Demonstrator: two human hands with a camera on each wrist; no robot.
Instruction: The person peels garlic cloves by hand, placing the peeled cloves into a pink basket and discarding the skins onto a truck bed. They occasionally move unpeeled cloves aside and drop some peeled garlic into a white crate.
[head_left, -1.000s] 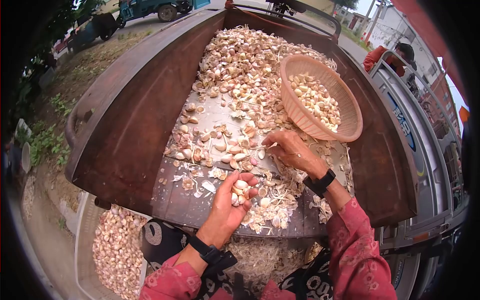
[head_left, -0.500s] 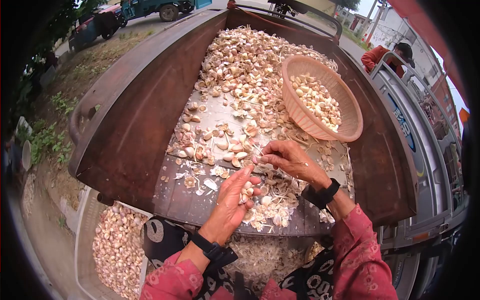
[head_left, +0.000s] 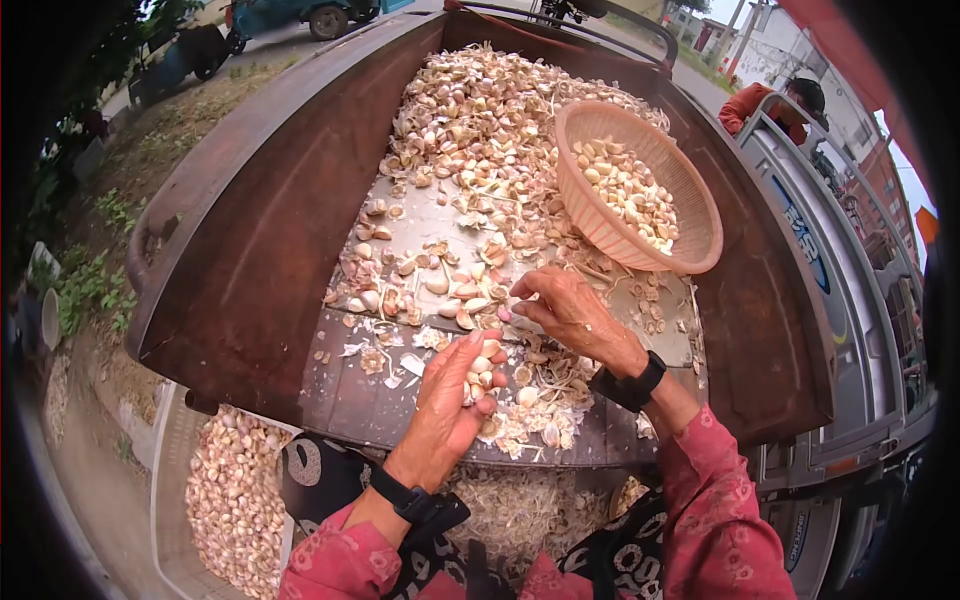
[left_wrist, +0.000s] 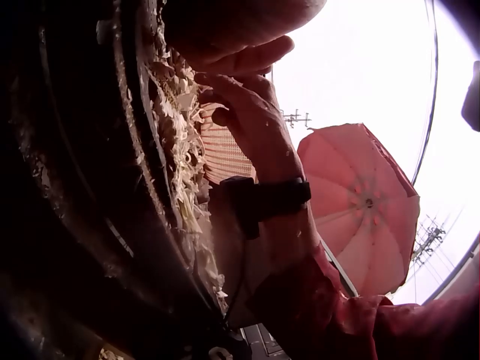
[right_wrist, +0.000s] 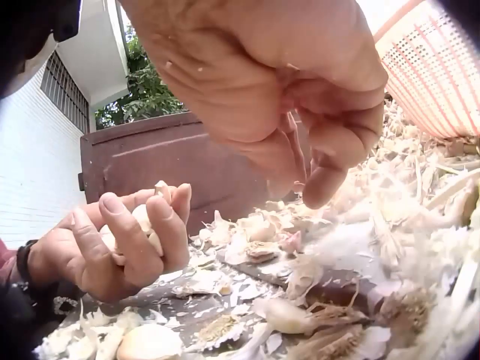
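Note:
In the head view my left hand (head_left: 445, 405) is palm up over the near edge of the metal bed, fingers curled round several pale garlic cloves (head_left: 482, 375). The same cloves (right_wrist: 150, 229) show between its fingertips in the right wrist view. My right hand (head_left: 580, 315) hovers palm down just beyond, over scattered garlic, its thumb and forefinger bent and apart. A blurred whitish piece (right_wrist: 345, 247) appears under those fingers in the right wrist view. Loose unpeeled cloves (head_left: 465, 295) lie on the bed before both hands.
A pink plastic basket (head_left: 610, 225) of peeled cloves tilts on the heap of garlic (head_left: 480, 110). Rusty walls (head_left: 270, 230) flank the bed. Papery skins (head_left: 545, 415) litter its near edge. A white crate (head_left: 172, 490) of garlic stands lower left. Another person (head_left: 745, 105) leans by the right-hand vehicle.
My right hand first came toward the left hand, then drew slightly away and up. My left hand keeps the cloves, which show more plainly than half a second ago.

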